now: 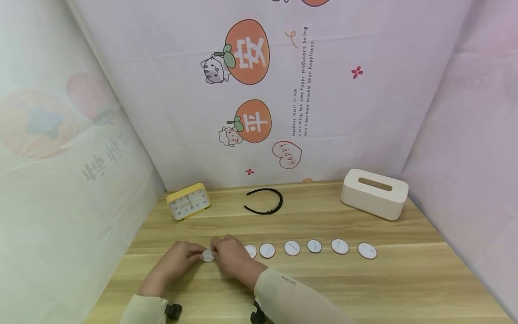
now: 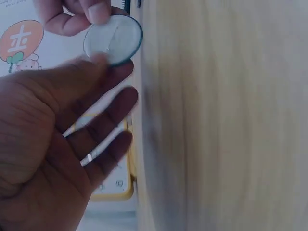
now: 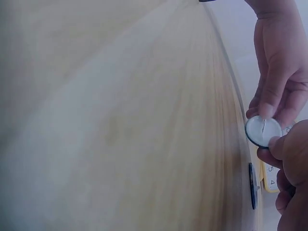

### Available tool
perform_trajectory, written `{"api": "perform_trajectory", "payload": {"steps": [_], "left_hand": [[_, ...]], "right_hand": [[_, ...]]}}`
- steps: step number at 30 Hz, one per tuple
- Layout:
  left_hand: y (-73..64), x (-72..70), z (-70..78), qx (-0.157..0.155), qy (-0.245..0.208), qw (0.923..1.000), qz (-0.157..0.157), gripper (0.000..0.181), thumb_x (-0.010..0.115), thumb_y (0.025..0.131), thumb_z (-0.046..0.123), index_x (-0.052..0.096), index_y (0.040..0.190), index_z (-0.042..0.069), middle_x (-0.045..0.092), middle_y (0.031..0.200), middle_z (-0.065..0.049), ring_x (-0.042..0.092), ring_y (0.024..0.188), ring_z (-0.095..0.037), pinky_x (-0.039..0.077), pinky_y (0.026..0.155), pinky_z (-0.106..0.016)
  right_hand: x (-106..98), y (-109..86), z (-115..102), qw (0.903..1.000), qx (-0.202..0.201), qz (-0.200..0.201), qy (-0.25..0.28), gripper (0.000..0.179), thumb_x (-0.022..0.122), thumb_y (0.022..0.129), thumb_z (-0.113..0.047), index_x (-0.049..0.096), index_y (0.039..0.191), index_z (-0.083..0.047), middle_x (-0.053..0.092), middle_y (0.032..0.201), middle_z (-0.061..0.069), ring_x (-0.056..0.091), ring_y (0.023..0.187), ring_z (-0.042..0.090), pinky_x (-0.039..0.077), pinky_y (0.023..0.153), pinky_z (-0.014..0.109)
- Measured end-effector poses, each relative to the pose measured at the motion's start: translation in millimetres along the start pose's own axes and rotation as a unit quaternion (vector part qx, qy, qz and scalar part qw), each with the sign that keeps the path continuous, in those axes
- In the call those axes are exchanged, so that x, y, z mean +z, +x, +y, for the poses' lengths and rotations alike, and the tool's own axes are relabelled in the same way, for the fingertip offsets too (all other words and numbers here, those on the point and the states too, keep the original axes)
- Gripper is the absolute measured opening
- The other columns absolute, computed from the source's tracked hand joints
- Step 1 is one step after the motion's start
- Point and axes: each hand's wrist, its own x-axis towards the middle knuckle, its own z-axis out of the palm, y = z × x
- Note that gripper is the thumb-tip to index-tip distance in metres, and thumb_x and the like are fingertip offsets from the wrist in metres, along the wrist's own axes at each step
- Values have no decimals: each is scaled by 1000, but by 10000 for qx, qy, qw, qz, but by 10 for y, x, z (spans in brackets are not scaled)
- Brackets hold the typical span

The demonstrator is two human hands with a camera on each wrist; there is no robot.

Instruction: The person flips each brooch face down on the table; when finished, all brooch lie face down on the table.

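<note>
Between both hands is a round pin-back badge (image 1: 208,256), its pale back with a thin pin line showing in the left wrist view. My left hand (image 1: 176,262) pinches one edge of it between thumb and forefinger, the other fingers spread loosely. On the opposite edge, my right hand (image 1: 234,257) pinches it with thumb and forefinger, the remaining fingers curled in. A row of several similar badges lies to the right, pale backs up; the nearest badge (image 1: 251,251) is partly hidden by my right hand.
Behind the hands stand a yellow alarm clock (image 1: 189,202) at left, a black headband (image 1: 279,202) in the middle and a white tissue box (image 1: 374,195) at right. The wooden table (image 1: 323,283) meets printed cloth walls at its back and sides.
</note>
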Motion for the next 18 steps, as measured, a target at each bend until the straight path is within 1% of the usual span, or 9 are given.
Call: {"api": "perform_trajectory", "payload": {"steps": [2,5,9,13,15,18], "left_hand": [[10,25,1,-72,-83,9999,41,21,79,99,14,80,120,19,82,104,7,77,103,-16,62,98,-46],[24,55,1,-204,-224,9995,94,27,81,96,7,73,117,22,76,95,12,72,94,-9,61,91,-38],[29,70,1,-282,-218,9993,70,29,82,93,3,70,108,26,74,92,14,69,90,-6,59,87,-32],[27,67,0,-344,-227,9992,-5,28,83,93,3,73,108,24,74,95,13,68,92,-7,58,86,-32],[28,66,-5,-344,-255,9991,-28,27,83,93,3,75,110,22,75,98,11,69,95,-9,59,88,-35],[24,62,-8,-386,-245,9989,-42,25,83,93,4,79,112,20,78,106,9,72,103,-13,61,96,-43]], "right_hand": [[5,-1,6,10000,-46,-24,-70,8,67,109,-19,65,102,-23,66,81,-7,48,77,8,45,67,20],[9,5,8,9999,-96,-37,-132,5,70,107,-18,69,106,-22,71,85,-7,52,79,8,47,70,20],[19,9,-4,9998,-102,-103,-131,12,75,104,-18,75,115,-22,78,95,-9,55,84,8,50,76,19],[24,17,-13,9993,-197,-139,-300,18,75,104,-19,79,121,-23,81,98,-12,54,83,8,49,78,20],[22,26,-12,9985,-279,-133,-451,19,75,104,-19,80,122,-22,82,100,-13,54,83,8,49,80,20],[21,39,-7,9964,-462,-131,-703,18,75,104,-20,82,120,-22,82,104,-12,57,84,8,49,84,21]]}}
